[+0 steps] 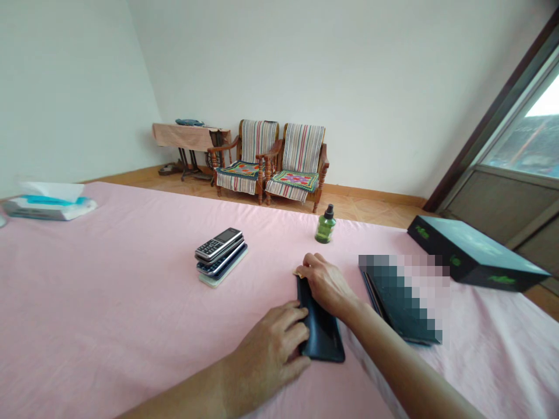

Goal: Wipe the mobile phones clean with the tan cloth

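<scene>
A black smartphone (322, 331) lies on the pink sheet (131, 302), tilted up along its left edge. My left hand (268, 355) grips its long left side, with the fingers curled against the edge. My right hand (325, 284) holds the phone's upper end from above. A small tan item (297, 272) shows at the right hand's fingertips, but it is too small to name. A stack of several mobile phones (220, 257) lies to the left, topped by a silver keypad phone. Just right of my right forearm lies a dark flat object (399, 305), partly pixelated.
A green bottle (325, 226) stands beyond the hands. A black box with green marks (474, 254) sits at the sheet's far right, and a tissue pack (50, 202) at the far left. Beyond the sheet are a tiled floor, two striped wooden chairs (271, 163) and a covered table (190, 137).
</scene>
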Tool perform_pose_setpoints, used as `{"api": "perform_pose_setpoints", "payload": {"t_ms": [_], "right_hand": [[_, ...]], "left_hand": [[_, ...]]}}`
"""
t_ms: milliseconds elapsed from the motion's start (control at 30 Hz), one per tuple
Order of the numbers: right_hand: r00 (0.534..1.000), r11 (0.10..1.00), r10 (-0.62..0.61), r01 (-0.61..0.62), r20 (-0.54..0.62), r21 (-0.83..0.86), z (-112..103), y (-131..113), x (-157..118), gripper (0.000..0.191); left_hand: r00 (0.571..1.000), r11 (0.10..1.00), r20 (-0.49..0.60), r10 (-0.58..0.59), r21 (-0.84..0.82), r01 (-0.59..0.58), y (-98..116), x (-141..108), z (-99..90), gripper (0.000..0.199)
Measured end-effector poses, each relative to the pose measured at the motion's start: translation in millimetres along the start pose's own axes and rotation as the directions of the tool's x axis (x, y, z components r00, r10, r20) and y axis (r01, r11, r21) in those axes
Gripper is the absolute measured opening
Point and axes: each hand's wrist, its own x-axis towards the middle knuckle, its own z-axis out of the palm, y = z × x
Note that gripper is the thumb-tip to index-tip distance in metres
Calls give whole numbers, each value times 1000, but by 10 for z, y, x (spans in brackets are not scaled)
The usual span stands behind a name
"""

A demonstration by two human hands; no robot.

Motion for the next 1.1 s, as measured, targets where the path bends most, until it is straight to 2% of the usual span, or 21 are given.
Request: {"api": "perform_pose_setpoints", "payload": {"t_ms": [200,533,700,867,933,1000,1100], "right_hand": [[1000,1000,2,-2,9,14,-18,-100,-81,30],[999,991,33,-33,0,129,-21,-200,-264,33],[999,956,33,-23,-28,293,-52,-234,-497,34],[999,899,38,-18,-37,437,-113,-212,-693,34],[989,901,104,-49,-104,431,-101,-127,-669,34],[943,918,240,-143,-232,371,-49,8,-577,32],[903,915,314,-205,-294,347,82,237,-379,30]], "left_hand": [[1000,1000,-16,-2,-11,1,12,-2,-5,24],[999,1000,-51,21,-16,-22,24,6,22,20],[999,998,-44,-26,-54,23,21,-10,47,20],[998,999,-55,-18,-47,16,4,-7,61,19],[998,999,-58,-9,-41,7,1,-10,63,20],[998,999,-58,1,-40,-3,-6,-17,67,23],[998,999,-62,5,-43,-8,-21,-24,75,23]]}}
